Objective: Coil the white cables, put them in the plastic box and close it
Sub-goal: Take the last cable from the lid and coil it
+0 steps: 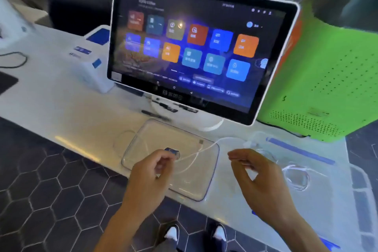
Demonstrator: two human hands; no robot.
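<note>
While both hands work above the counter's near edge, the scene reads as follows.

Step in hand: coiling appears just begun; one white cable is strung loose across the plastic box, not yet wound.

Left hand: fingers curled, pinching one end of the cable near a small blue-tipped plug just beyond the fingertips; blur hides whether the plug itself is in the pinch.

Right hand: thumb and forefinger drawn together in a pinch, the other fingers curled; it seems to hold a thin run of cable, though the strand there is too faint to be sure.

Cable run: from the left pinch it rises away and to the right over the box, past the far right corner, then bends back toward the right hand.

Box: clear, shallow, open, lying under and between the two hands; nothing coiled lies in it yet.

Second cable: a loose white bundle on the counter, just outside the right hand.

Lid: the blue-edged clear piece beyond the right hand may be it; I cannot tell.

Next move calls for: holding the left pinch steady as an anchor while the right hand draws slack toward it and lays even loops, keeping the strand clear of the box rim.

Risk: a thin, springy cable may uncoil once released.
</note>
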